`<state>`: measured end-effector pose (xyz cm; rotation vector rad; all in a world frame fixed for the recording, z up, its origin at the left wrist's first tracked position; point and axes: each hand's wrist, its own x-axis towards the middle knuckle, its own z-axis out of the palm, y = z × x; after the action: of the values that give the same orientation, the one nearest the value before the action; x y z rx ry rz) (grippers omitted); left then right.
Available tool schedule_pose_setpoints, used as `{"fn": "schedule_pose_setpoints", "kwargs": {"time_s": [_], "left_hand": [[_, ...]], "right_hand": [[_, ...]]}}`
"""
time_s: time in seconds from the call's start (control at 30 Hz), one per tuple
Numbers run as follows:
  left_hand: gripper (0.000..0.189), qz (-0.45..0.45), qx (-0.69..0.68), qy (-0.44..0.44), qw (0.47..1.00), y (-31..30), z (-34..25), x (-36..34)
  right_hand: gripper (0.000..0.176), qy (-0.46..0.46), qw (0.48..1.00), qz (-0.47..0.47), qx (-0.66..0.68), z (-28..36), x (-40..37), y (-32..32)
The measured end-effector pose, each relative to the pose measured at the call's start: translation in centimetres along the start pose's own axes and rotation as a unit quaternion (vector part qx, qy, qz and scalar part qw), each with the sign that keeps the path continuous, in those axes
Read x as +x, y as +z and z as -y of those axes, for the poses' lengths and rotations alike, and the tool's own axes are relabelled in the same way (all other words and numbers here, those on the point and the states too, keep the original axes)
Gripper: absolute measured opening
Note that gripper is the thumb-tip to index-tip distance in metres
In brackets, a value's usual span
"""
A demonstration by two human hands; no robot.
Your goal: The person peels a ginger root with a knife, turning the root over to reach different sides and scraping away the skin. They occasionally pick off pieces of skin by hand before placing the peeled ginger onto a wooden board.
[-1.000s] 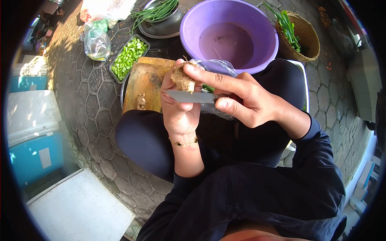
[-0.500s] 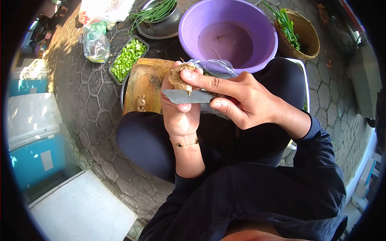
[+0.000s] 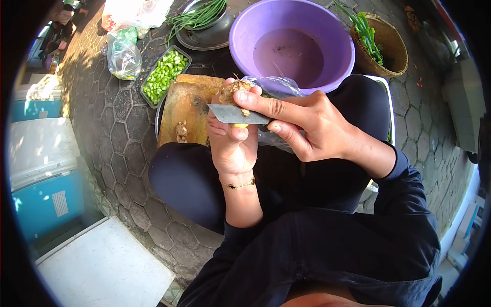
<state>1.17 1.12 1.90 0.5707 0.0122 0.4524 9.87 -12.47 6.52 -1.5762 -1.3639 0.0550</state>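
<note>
A knobbly brown piece of ginger (image 3: 231,94) is gripped upright in my left hand (image 3: 231,148), its pale yellow flesh showing below the blade. My right hand (image 3: 312,123) holds a knife (image 3: 235,113) flat across the front of the ginger, tip to the left. The right index finger presses on the ginger above the blade, and the knife's handle is hidden in that hand. Behind both hands is a worn wooden cutting board (image 3: 189,97), with a smaller ginger piece (image 3: 181,131) lying near its front. A clear plastic bag (image 3: 279,86) sits just beyond my fingers.
A purple basin (image 3: 240,46) with shallow water stands ahead. To its left are a tray of cut green vegetables (image 3: 164,71), long green beans (image 3: 197,20) in a metal bowl, and a tied plastic bag (image 3: 124,59). At right stands a woven basket (image 3: 394,48) holding green leaves (image 3: 365,38).
The knife has tilted and moved slightly up on the ginger, and a patch of yellow flesh now shows beneath it. Both hands keep their grips.
</note>
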Motion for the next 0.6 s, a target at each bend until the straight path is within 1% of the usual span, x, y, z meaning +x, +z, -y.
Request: {"fn": "schedule_pose_setpoints", "kwargs": {"time_s": [0.07, 0.2, 0.27, 0.4, 0.47, 0.5, 0.57, 0.6], "left_hand": [[0.074, 0.001, 0.004, 0.006, 1.000, 0.11, 0.04, 0.04], [0.073, 0.001, 0.006, 0.018, 1.000, 0.30, 0.10, 0.10], [0.072, 0.006, 0.007, 0.023, 1.000, 0.47, 0.12, 0.17], [0.072, 0.014, 0.020, 0.035, 0.999, 0.64, -0.08, 0.19], [0.072, 0.017, 0.034, 0.041, 0.998, 0.66, -0.24, 0.15], [0.072, 0.019, 0.049, 0.046, 0.998, 0.66, -0.29, 0.10], [0.072, 0.021, 0.052, 0.051, 0.997, 0.71, -0.21, 0.15], [0.072, 0.024, 0.057, 0.057, 0.996, 0.73, -0.19, 0.21]], "right_hand": [[0.056, 0.032, 0.999, 0.025, 0.007, 0.24, -0.01, -0.29], [0.056, 0.023, 1.000, 0.003, -0.012, -0.02, -0.17, 0.01], [0.053, 0.060, 0.997, 0.045, -0.036, 0.44, -0.03, -0.48], [0.049, 0.066, 0.997, 0.039, -0.003, 0.16, -0.03, -0.27], [0.045, 0.052, 0.999, 0.006, 0.006, 0.43, 0.29, -0.20], [0.045, 0.052, 0.999, 0.006, 0.007, 0.28, 0.27, 0.01], [0.047, 0.003, 1.000, -0.028, -0.006, -0.17, 0.12, 0.30], [0.047, 0.003, 1.000, -0.029, -0.007, -0.10, 0.11, 0.18]]}}
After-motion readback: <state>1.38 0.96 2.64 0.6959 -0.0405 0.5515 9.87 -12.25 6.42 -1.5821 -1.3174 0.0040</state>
